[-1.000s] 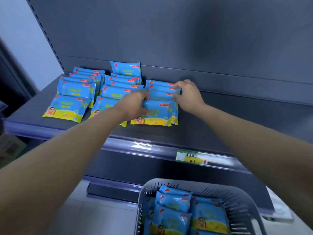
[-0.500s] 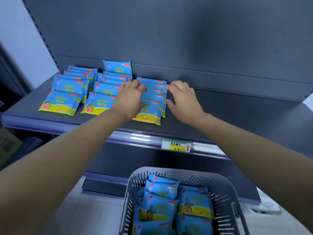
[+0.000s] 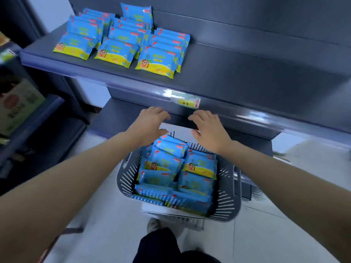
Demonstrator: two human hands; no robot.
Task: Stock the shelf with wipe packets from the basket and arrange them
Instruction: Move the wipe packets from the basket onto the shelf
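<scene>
Blue and yellow wipe packets (image 3: 121, 40) lie in three overlapping rows on the left part of the dark grey shelf (image 3: 237, 73), with one packet (image 3: 136, 15) leaning upright against the back panel. Below the shelf, a grey slotted basket (image 3: 226, 192) holds several more wipe packets (image 3: 171, 164). My left hand (image 3: 150, 124) and my right hand (image 3: 209, 128) hover side by side over the far end of the basket, palms down, fingers relaxed, holding nothing.
A price tag (image 3: 185, 101) sits on the shelf's front rail. Boxed goods (image 3: 17, 103) stand on a neighbouring rack at the left. The right half of the shelf carries no packets. My shoe (image 3: 153, 224) and dark trouser leg show on the pale floor.
Both hands let go of the right row of packets on the shelf and dropped down to the basket. The view tilted downward with them.
</scene>
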